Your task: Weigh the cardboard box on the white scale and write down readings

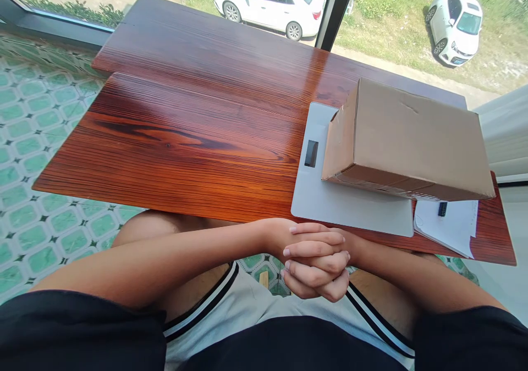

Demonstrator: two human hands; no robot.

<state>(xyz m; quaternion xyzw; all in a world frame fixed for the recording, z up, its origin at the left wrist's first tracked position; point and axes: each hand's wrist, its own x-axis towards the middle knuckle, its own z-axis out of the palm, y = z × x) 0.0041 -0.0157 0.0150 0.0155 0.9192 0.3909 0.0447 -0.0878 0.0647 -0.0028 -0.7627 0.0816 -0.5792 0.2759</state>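
Nearest to you, at the bottom of the frame, are your dark sleeves (78, 330) and your white shorts (256, 310) with black stripes. Just above them, at the lower centre, your left hand (299, 239) and your right hand (317, 248) are pressed together, with the fingers laced into each other; you hold no thing that can be seen. Whether your hands touch the table edge, I cannot tell.

Behind your hands lies the glossy red-brown table (165, 162), across the middle of the frame. On it, right of centre, you have a flat grey scale (350, 206) with a small dark display (311, 154) near its left edge; this scale is the nearest thing to your hands. At the lower right are white papers (449, 231), and a small black object (442, 209) lies on them. The closed cardboard box (416, 140) rests on the scale, at the right of the frame, and it hides part of the papers.

Farther, a second tabletop (198, 44) stands along the window frame (335, 14). Outside, at the top, you see two white cars (268, 3).
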